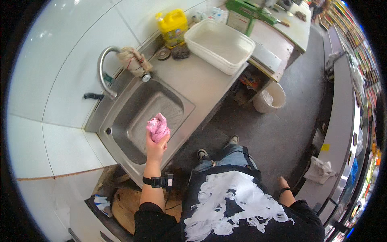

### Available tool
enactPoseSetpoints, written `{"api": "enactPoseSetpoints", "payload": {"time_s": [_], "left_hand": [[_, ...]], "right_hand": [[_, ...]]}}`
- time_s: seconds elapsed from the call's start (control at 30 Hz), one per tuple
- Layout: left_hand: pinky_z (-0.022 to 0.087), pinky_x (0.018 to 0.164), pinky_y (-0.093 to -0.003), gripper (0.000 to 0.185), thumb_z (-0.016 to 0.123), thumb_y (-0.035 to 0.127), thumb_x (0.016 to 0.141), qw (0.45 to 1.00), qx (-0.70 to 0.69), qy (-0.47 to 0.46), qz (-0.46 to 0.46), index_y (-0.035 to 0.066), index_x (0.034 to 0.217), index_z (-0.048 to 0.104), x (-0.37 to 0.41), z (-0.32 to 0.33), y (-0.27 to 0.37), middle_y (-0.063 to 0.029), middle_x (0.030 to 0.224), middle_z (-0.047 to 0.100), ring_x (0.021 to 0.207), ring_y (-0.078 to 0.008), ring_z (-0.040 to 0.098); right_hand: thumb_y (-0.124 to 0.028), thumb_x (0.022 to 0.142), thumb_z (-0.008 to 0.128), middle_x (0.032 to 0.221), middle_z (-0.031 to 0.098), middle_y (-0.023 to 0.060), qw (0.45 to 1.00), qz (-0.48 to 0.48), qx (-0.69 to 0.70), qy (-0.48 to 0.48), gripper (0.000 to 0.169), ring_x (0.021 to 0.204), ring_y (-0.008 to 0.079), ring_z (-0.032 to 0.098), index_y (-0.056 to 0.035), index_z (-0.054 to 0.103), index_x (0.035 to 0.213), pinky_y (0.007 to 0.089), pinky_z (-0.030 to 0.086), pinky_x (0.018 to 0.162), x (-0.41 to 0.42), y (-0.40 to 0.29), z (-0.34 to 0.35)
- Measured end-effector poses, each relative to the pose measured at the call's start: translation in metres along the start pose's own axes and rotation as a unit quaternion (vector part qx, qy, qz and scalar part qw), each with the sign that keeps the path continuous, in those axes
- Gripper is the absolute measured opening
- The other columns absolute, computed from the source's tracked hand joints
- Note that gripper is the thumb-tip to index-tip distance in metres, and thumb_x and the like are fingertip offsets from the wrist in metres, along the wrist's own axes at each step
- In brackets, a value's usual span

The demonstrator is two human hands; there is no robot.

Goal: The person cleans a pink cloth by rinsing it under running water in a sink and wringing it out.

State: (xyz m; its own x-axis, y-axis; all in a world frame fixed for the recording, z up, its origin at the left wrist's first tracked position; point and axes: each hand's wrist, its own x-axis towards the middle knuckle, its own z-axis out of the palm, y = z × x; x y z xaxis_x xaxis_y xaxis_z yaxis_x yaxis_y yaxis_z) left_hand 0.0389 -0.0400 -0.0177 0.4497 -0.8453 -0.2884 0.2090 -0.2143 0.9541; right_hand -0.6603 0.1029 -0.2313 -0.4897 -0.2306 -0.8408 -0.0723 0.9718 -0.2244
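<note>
My left hand point(157, 145) is closed around a crumpled pink cloth point(158, 127), held above the near edge of a stainless steel sink point(145, 121). A curved metal faucet point(102, 69) with a black lever stands at the sink's wall side. Beside the faucet is a bundled beige cloth point(133, 62). My right hand point(283, 182) hangs low at my right side, near the long counter; its fingers are too small and blurred to tell their pose, and nothing is plainly seen in it.
On the sink's worktop stand a yellow jug point(173, 27), a dark scrubbing pad point(180, 52) and a white plastic tub point(220, 44). A white bin point(269, 98) is on the floor. Past my right side runs a long counter point(338, 127) with a white plastic bag point(320, 171).
</note>
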Motion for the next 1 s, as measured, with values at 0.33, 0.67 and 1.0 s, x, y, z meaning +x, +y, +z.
{"api": "enactPoseSetpoints", "payload": {"time_s": [0.33,0.67,1.0], "left_hand": [[0.024,0.033,-0.0210,0.033,0.067,0.011,0.081,0.997,-0.006,-0.009,-0.082,0.010,0.109,0.049,-0.011,0.107,0.005,-0.0002,0.071,0.052,0.041,-0.0058,0.038],[0.024,0.032,-0.0209,0.023,0.067,0.022,0.081,0.973,0.034,0.040,-0.223,0.013,0.099,0.056,-0.008,0.163,-0.082,0.0001,0.072,0.053,0.041,-0.0080,0.039],[0.028,0.035,-0.0201,0.024,0.066,0.021,0.079,0.930,0.125,0.108,-0.329,0.017,0.099,0.054,-0.003,0.187,-0.146,0.0015,0.075,0.053,0.047,-0.0092,0.043]], "right_hand": [[-0.041,0.077,0.061,0.114,0.061,0.0208,0.988,-0.114,-0.068,0.078,0.061,0.111,0.0309,0.055,0.0086,0.058,0.112,0.0397,0.041,0.093,0.097,0.026,-0.013],[-0.034,0.080,0.060,0.109,0.062,0.0187,0.988,-0.113,0.063,0.080,0.049,0.102,0.0291,0.059,0.0045,0.058,0.111,0.0376,0.045,0.088,0.051,-0.111,-0.110],[-0.038,0.078,0.060,0.106,0.064,0.0195,0.995,-0.042,0.004,0.095,0.052,0.102,0.0301,0.059,0.0045,0.061,0.107,0.0378,0.044,0.089,0.163,-0.076,-0.139]]}}
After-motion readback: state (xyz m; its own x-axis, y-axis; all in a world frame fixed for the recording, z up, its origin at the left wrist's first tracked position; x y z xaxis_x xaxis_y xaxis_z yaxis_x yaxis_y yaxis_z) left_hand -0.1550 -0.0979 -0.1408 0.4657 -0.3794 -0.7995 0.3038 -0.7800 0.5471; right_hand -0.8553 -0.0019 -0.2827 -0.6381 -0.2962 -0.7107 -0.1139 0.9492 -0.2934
